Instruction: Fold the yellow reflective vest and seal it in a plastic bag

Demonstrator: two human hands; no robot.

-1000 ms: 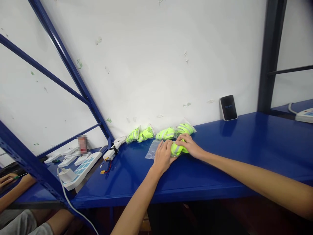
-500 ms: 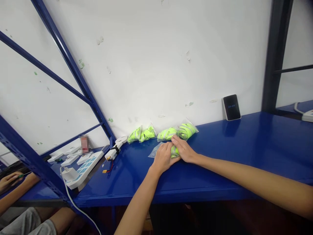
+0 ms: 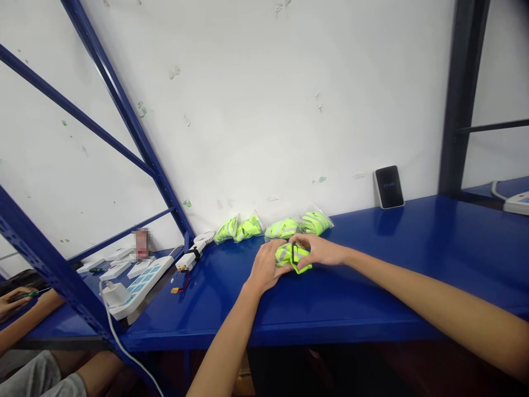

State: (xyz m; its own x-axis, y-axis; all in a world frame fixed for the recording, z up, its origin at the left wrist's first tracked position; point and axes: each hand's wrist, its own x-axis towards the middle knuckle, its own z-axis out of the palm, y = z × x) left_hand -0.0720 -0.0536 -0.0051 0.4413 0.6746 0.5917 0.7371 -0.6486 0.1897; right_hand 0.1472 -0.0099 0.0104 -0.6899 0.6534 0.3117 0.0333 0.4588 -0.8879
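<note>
A folded neon-yellow reflective vest [image 3: 288, 255] with grey bands and a black trim lies low over the blue table, between my two hands. My left hand [image 3: 266, 264] is wrapped round its left side. With thumb and fingers curled, my right hand [image 3: 316, 249] grips its right edge near the black trim. A loose yellow flap hangs at the lower right of the bundle. Whether clear plastic is under my left hand I cannot tell. Just behind stand more yellow vests in clear bags: one bagged vest [image 3: 282, 228] and another [image 3: 315, 221] nearest my right hand.
Two further bagged vests [image 3: 249, 227] rest by the wall. To their left are a white fan [image 3: 204, 238], a battery pack with wires [image 3: 189, 260] and a power strip [image 3: 142, 286]. A black-screened device [image 3: 388, 187] leans at right. Another person's hand [image 3: 19, 300] is at far left.
The clear plastic that stuck out left of my left hand no longer shows. My right hand has shifted right and opened a gap, so more of the vest and its black trim is visible.
</note>
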